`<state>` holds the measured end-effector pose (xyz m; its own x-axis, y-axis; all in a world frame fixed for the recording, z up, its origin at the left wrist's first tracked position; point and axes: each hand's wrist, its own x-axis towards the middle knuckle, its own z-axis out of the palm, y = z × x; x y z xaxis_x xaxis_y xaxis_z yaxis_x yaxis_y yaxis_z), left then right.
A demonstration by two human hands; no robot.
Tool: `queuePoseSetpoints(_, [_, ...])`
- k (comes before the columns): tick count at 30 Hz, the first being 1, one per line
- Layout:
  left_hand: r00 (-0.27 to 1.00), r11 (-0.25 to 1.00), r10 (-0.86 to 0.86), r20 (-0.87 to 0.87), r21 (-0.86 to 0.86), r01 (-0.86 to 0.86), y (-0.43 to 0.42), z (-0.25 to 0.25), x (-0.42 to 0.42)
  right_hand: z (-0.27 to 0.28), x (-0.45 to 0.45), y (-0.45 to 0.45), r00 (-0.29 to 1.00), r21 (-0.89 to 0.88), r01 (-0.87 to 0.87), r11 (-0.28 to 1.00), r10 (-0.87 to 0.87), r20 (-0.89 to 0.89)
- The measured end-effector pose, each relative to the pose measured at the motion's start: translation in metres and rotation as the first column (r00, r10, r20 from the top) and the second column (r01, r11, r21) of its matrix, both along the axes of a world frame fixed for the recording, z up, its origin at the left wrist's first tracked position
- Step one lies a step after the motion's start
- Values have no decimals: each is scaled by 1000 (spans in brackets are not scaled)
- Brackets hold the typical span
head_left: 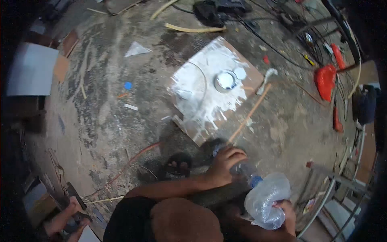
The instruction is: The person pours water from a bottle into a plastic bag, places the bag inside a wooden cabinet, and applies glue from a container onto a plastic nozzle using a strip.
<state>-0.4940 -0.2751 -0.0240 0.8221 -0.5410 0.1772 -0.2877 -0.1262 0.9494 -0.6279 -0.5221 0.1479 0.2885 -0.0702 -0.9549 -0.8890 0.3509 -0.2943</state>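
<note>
White-smeared board (253, 75) lies on stained floor (100, 133); left hand (225, 166) grips clear bottle (242, 169), right hand (287, 214) crinkled plastic (267, 198)

Left hand (221, 167): back turned upward
Left fingers (234, 153): bent, closed in a grip
Left forearm (165, 188): bare, stretched crosswise behind its fingers
Left wrist (204, 181): nearly straight
Right hand (287, 214): to the right of the left fingers and closer in
Right fingers (281, 204): curled inward, gripping
Right wrist (288, 229): just behind its fingers
</note>
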Motion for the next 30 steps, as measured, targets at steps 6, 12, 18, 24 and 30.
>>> queuePoseSetpoints(6, [1000,1000,10,-23,-10,-10,13,-18,-9,-19,8,11,994,52,-97,994,99,-34])
queuePoseSetpoints(12, [999,995,43,-21,-92,-45,11,-27,-14,-15,14,18,988,64,-146,987,149,-47])
queuePoseSetpoints(18, [995,988,98,-17,-115,-100,15,-23,-17,-23,14,16,984,10,-171,985,170,56])
queuePoseSetpoints(24, [983,978,175,-46,-107,-179,33,-40,-18,-48,61,27,956,17,-293,956,292,36])
queuePoseSetpoints(30, [973,975,221,-62,0,-221,33,-40,-20,-46,62,30,944,27,-330,944,329,27])
